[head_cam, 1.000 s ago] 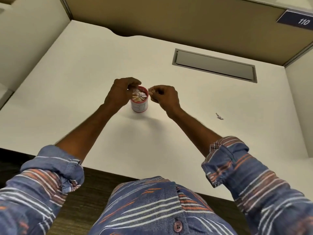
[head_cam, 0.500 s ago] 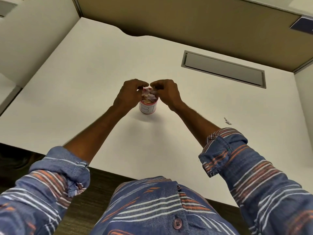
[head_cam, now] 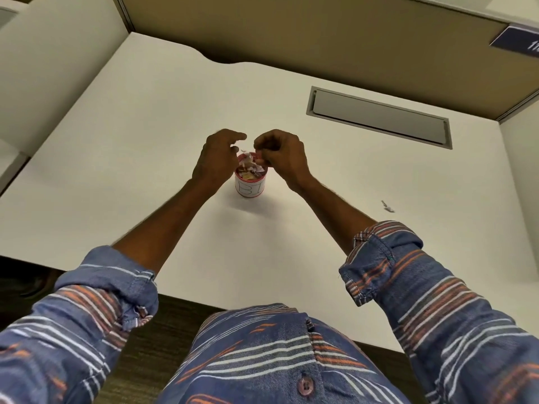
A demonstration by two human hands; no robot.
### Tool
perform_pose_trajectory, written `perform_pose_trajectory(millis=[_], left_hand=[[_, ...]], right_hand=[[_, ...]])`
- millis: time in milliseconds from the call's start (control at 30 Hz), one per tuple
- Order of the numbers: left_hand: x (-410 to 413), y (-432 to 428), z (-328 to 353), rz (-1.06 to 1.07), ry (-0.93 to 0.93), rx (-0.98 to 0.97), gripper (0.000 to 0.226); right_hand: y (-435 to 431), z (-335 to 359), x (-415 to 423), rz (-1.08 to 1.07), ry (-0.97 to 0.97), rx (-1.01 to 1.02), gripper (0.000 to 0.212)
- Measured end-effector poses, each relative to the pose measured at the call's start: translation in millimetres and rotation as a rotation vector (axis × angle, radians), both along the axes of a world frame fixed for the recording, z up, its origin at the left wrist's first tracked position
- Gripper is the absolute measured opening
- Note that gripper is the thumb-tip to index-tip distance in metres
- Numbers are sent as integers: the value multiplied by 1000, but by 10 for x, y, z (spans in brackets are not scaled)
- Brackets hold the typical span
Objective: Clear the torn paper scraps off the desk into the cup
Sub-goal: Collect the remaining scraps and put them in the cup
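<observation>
The cup [head_cam: 250, 186] is small and white, with a red rim and some letters drawn by hand on the side that faces you. It stands upright near the middle of the white table [head_cam: 140, 147]. It is full to the top with paper scraps [head_cam: 248, 170], white, red and yellowish, and the heap rises a little above the rim.

Your left hand [head_cam: 217, 158] is at 9 o'clock of the cup, close against its side. Its fingers [head_cam: 236, 137] are spread and loose above the rim and hold nothing. One white bit shows just under their tips, apart from them. Your right hand [head_cam: 284, 157] is at 2 o'clock of the cup. Its fingers [head_cam: 264, 147] are curled tightly, with the tips down at the rim, and they seem to pinch a white scrap there, though the tips are small and a little blurred. The two hands are near each other but do not touch.

One loose scrap [head_cam: 388, 206] lies flat on the table at 3 o'clock of the cup, well apart from it and from your right hand, beside your right forearm.

There is bare table on all sides of the cup. At 6 o'clock the table ends at its near edge, just before your shirt [head_cam: 262, 354]. At 1 o'clock a grey cable slot [head_cam: 379, 118] is set in the top, and beyond it at 12 o'clock stands the tan partition [head_cam: 291, 30]. Pale side walls close the table at 9 and at 3 o'clock.
</observation>
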State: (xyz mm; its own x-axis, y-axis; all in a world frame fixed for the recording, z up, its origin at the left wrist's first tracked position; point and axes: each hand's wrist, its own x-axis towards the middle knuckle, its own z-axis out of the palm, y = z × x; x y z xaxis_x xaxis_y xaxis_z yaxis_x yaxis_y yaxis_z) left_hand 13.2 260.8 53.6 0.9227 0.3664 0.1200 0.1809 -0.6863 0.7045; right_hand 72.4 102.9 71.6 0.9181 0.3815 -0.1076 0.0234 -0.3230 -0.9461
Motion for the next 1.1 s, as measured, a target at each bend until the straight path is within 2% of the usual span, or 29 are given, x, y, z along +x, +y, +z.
perform_pose_trajectory(millis=[67, 167, 267, 433, 567, 700, 867, 933, 1000, 1100], left_hand=[[43, -8, 13, -23, 68, -47, 33], [58, -25, 31, -104, 151, -24, 35], [52, -88, 46, -163, 104, 5, 26], [1, -145, -11, -289, 161, 154, 17], [72, -190, 5, -315, 216, 272, 21], [139, -264, 9, -310, 308, 359, 25], [106, -353, -35, -292, 343, 356, 28], [106, -374, -16, -288, 327, 357, 28], [104, -390, 36, -266, 315, 354, 27], [70, -402, 143, -262, 270, 323, 22]], right_hand=[[-44, 12, 22, -65, 14, 52, 15], [-216, -16, 47, -171, 59, 138, 14], [-580, -174, 50, -259, 50, 109, 14], [-1602, -575, 9, -361, -68, -157, 14], [-2445, -797, -111, -431, -199, -368, 13], [-2981, -934, -324, -478, -164, -459, 16], [-3438, -1021, -688, -444, -86, -525, 18], [-3555, -1036, -842, -442, -98, -542, 24], [-3586, -1085, -1014, -404, -103, -576, 40], [-3444, -1219, -1223, -208, -142, -684, 62]])
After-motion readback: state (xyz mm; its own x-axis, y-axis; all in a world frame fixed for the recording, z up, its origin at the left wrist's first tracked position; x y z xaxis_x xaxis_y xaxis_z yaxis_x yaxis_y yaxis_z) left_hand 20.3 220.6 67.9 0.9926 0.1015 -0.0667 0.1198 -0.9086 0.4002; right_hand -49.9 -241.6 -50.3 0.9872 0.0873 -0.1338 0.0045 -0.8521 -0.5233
